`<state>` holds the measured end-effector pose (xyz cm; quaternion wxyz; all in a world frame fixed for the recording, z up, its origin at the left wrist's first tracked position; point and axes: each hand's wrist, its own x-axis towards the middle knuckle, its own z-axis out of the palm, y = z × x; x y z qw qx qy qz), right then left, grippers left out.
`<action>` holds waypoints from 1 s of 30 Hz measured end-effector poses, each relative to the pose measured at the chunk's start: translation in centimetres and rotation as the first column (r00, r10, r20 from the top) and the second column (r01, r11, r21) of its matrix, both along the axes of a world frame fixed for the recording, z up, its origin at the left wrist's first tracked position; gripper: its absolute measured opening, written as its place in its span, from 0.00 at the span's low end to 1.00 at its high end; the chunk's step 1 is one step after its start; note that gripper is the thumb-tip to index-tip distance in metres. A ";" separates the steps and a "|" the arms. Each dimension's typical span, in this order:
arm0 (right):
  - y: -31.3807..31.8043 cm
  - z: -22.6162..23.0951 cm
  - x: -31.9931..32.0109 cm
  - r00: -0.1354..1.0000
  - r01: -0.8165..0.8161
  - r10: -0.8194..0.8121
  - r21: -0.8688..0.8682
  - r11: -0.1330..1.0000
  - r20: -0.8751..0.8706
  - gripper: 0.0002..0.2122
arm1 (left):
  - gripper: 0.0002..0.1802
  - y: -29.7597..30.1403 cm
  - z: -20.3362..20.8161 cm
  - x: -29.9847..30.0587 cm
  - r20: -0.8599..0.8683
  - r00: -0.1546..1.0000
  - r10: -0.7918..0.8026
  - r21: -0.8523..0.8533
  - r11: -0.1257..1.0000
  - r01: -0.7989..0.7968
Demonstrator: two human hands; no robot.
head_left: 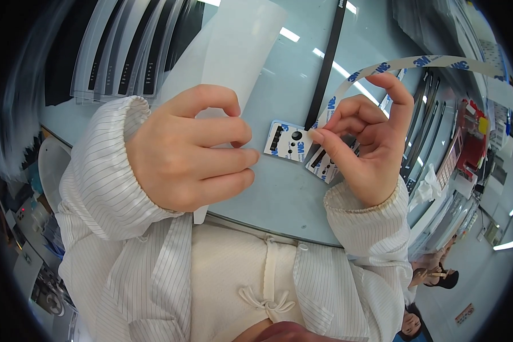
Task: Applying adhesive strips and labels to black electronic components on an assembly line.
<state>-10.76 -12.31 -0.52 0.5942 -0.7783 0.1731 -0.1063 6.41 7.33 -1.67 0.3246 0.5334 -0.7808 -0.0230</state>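
Observation:
My left hand [194,151] has its fingers curled, with the thumb hidden beneath. It is over a long translucent white sheet [242,48], whose near end shows below the wrist; what the fingers grip is hidden. On the right, my right hand [365,137] pinches the lower end of a printed white tape strip [430,61] between thumb and fingers, the index finger raised. The tape arches up and away to the right. By the thumb lies a small white plate [282,149] with blue print and dark holes. A similar plate [323,171] lies partly beneath this hand.
A thin black strip [328,65] runs across the glossy table [251,202] to the plates. Clear sleeves with black bands [122,48] lie at the far left. Dark strips [424,125] and a crumpled white tissue [427,187] lie at the right. People are at the lower right.

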 end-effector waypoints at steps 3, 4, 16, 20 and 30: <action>0.1 0.1 0.1 1.000 0.008 -0.008 0.027 1.000 -0.005 0.38 | 0.05 0.0 0.0 -0.1 -0.019 1.000 0.006 -0.007 1.000 -0.006; 0.0 0.0 0.0 1.000 0.001 -0.001 0.020 1.000 0.007 0.38 | 0.05 0.0 0.0 -0.1 -0.019 1.000 0.005 -0.006 1.000 -0.005; 0.0 0.0 0.0 1.000 0.002 -0.002 -0.002 1.000 -0.014 0.37 | 0.06 0.0 -0.2 -0.1 -0.014 1.000 0.002 -0.018 1.000 -0.002; 0.1 0.1 0.0 1.000 0.004 -0.004 -0.014 1.000 -0.022 0.37 | 0.06 0.0 -0.3 -0.2 -0.014 1.000 0.009 -0.027 1.000 -0.009; 0.0 -0.1 -0.2 1.000 -0.017 0.018 -0.057 0.998 0.006 0.37 | 0.07 -0.1 -0.4 -0.2 -0.004 1.000 0.001 -0.034 0.999 -0.001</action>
